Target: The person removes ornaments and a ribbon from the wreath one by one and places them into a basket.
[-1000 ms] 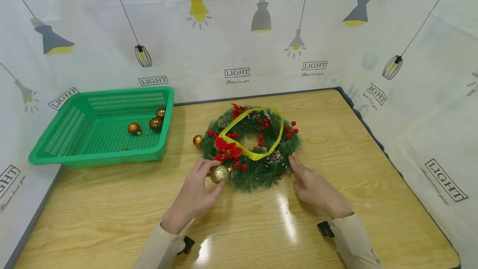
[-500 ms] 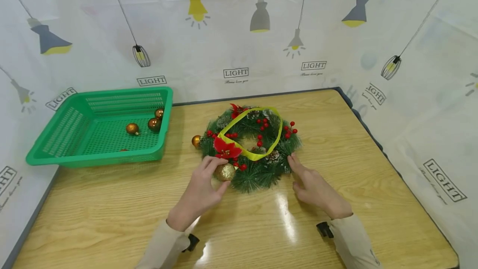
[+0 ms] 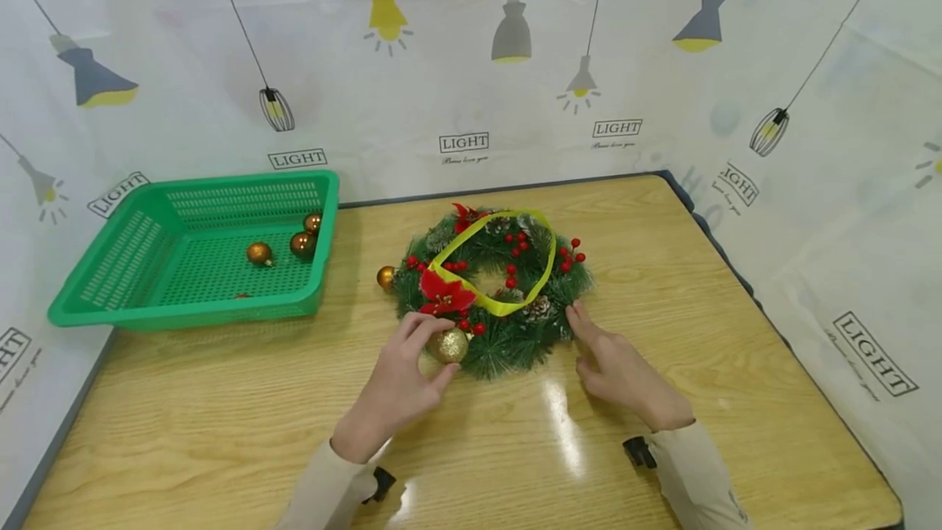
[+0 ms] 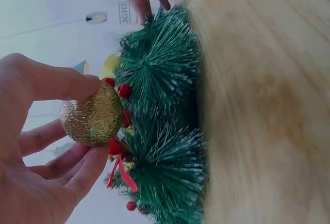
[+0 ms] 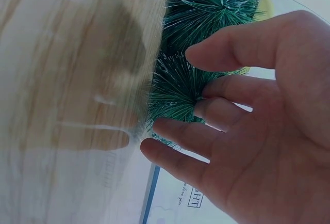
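Note:
A green pine wreath with red berries, a red flower and a yellow ribbon lies on the wooden table. My left hand pinches a glittery gold ball against the wreath's near left edge; the left wrist view shows the gold ball between thumb and fingers beside the wreath. My right hand, fingers relaxed, touches the wreath's near right edge. In the right wrist view the right hand has its fingertips in the wreath's needles.
A green plastic basket stands at the back left with three bronze balls inside. Another bronze ball sits at the wreath's left side. Printed white sheets wall the table on three sides.
My left hand has carried the gold ball slightly right, closer into the wreath's near edge. The right hand has stayed in place.

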Demonstrator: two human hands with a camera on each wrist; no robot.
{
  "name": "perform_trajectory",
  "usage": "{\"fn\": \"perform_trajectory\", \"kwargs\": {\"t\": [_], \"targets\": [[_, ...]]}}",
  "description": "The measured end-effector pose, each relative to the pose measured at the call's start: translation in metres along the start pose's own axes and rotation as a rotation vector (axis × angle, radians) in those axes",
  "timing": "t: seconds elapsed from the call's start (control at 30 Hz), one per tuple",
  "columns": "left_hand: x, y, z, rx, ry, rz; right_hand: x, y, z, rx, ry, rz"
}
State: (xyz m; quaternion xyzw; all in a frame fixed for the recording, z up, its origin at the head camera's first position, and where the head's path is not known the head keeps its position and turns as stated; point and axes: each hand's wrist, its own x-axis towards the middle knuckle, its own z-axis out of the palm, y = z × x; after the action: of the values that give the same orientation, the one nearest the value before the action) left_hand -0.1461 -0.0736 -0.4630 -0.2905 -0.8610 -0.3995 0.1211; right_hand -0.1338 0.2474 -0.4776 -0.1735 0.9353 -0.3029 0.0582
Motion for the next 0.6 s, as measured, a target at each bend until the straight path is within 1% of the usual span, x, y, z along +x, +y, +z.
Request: {"fn": "perform_trajectory", "kwargs": {"t": [0.13,0.3,0.43,0.5,0.6], "targets": [[0.002,-0.003,-0.007,0.017,0.02,-0.014,-0.001,0.001,0.001,-0.004,0.003,0.004],[0.01,-0.003,-0.016,0.085,0.037,0.012,-0.002,0.002,0.0,0.011,0.002,0.007],[0.015,-0.002,-0.018,0.092,0.022,0.031,-0.002,0.001,0.0,0.026,-0.002,0.004],[0.017,-0.001,-0.019,0.086,0.008,0.022,-0.002,0.001,0.001,0.025,-0.001,0.001],[0.017,0.0,-0.019,0.079,-0.013,-0.012,-0.002,0.002,0.001,0.023,0.0,-0.002]]}}
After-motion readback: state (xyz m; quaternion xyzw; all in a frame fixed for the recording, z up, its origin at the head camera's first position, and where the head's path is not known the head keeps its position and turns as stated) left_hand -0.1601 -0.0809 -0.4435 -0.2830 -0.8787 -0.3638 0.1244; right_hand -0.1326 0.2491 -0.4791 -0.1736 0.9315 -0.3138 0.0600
